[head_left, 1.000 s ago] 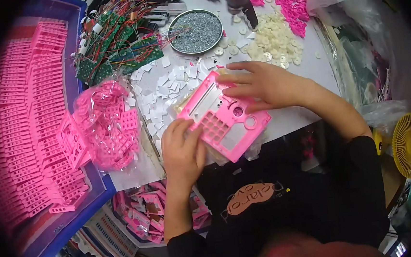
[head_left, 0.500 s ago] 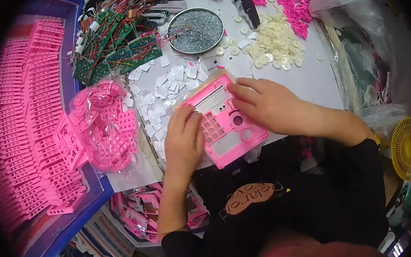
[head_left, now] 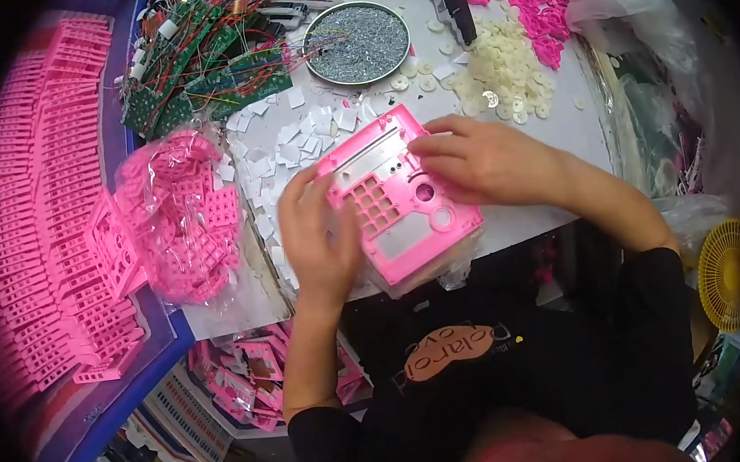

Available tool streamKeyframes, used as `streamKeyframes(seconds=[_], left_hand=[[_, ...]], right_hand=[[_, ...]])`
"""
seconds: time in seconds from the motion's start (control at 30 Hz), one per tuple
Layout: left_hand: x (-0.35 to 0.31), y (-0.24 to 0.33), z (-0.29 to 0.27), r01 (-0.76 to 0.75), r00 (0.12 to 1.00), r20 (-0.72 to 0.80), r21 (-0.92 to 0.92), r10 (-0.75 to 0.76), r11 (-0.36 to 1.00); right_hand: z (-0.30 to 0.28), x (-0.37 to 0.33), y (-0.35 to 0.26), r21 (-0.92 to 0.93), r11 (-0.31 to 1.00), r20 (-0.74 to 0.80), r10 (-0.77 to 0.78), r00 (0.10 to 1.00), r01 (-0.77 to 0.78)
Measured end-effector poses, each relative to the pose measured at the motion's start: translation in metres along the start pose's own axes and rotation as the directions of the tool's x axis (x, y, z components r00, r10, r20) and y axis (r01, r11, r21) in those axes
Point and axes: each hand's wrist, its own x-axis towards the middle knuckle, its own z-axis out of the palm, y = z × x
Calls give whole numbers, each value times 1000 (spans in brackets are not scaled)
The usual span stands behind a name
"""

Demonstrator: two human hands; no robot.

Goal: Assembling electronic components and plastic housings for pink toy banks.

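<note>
A pink plastic casing [head_left: 411,254], with a grid of square holes, round openings and a long slot, lies tilted at the table's front edge, over a clear plastic bag. My right hand [head_left: 486,163] grips its upper right edge, fingertips on the inner face. At the casing's left edge is my left hand [head_left: 314,235], smeared by motion, its thumb and fingers apart and nothing seen in them. White paper-like squares [head_left: 293,141] lie scattered just beyond that hand.
Rows of pink parts [head_left: 81,210] fill a blue-edged tray at left, beside a bag of pink keypads [head_left: 182,220]. Behind are wired green circuit boards [head_left: 237,85], a round dish of small metal screws [head_left: 360,45], cream discs [head_left: 505,73] and magenta pieces [head_left: 539,9]. A yellow fan [head_left: 732,276] stands right.
My left hand has loosened from the casing and shifted slightly left, fingers spreading. The right hand stays on the casing's edge. The whole view has shifted a little.
</note>
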Motion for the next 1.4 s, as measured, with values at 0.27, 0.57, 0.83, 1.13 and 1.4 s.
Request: streamKeyframes(seconds=[0.27,0.57,0.83,1.13,1.4], left_hand=[[-43,34,6,-103,983,136,-166,127,981],[-30,44,20,-170,898,388,-124,205,978],[-38,28,17,194,936,350,-419,-39,887],[-34,59,-12,636,768,357,-329,-531,698],[-23,48,-7,549,816,290,-661,-500,512]], right_hand=[[-20,-23,38,283,958,-126,92,988,-53],[23,-71,22,935,193,-3,842,539,-296],[11,-54,-8,913,372,-182,737,650,-167],[17,-2,-28,336,889,-313,416,854,-310],[-22,5,-26,705,659,-253,579,775,-262]])
